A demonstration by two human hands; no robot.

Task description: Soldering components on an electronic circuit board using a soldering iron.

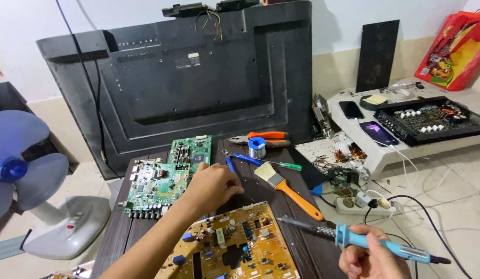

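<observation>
Soldering iron [353,239] in right hand [371,258], above yellow board [234,248]

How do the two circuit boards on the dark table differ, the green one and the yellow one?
The green board lies farther back on the table, partly hidden behind the left hand; the yellow board lies nearest the person, beside the right hand holding a blue soldering iron. The green board carries a row of small dark parts along its near edge; the yellow board bears scattered blue parts. Both lie flat, face up.
</observation>
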